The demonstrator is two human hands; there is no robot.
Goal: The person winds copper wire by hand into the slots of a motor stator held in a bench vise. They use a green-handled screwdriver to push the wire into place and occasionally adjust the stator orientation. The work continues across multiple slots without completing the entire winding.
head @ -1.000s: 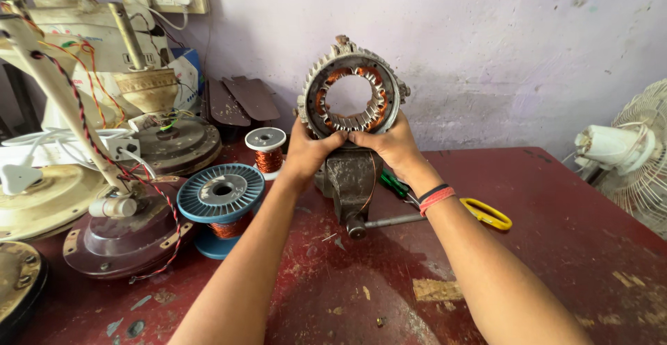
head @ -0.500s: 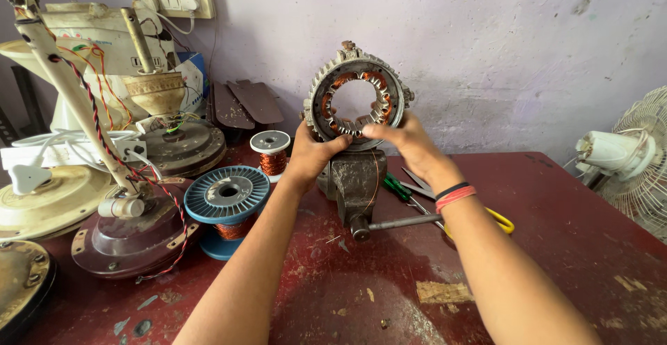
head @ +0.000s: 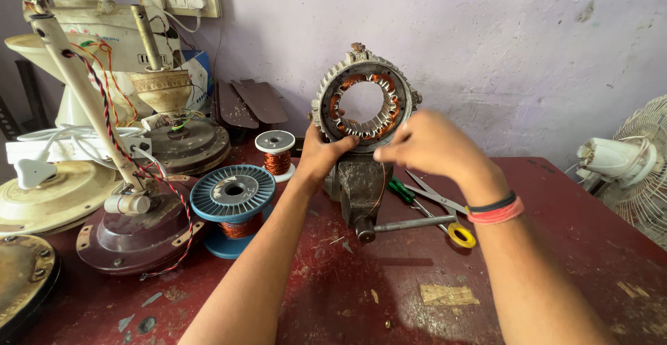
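A round metal motor stator (head: 364, 99) with copper windings inside stands upright in a small bench vise (head: 360, 189) on the dark red table (head: 556, 261). My left hand (head: 321, 156) grips the stator's lower left rim. In front of the stator's lower right rim my right hand (head: 425, 143) hovers, fingers pinched together; whether it touches the rim or holds a thin wire I cannot tell. A red and black band sits on that wrist.
A blue spool of copper wire (head: 233, 206) and a small white spool (head: 276, 152) stand left of the vise. Scissors with a yellow handle (head: 445, 213) and a green screwdriver (head: 401, 192) lie to its right. Ceiling fan motors (head: 139, 227) crowd the left; a table fan (head: 636, 168) stands far right.
My right hand has come off the stator's right rim and drawn back toward me, now pinched in front of it. The left hand keeps its grip. The view has shifted slightly.
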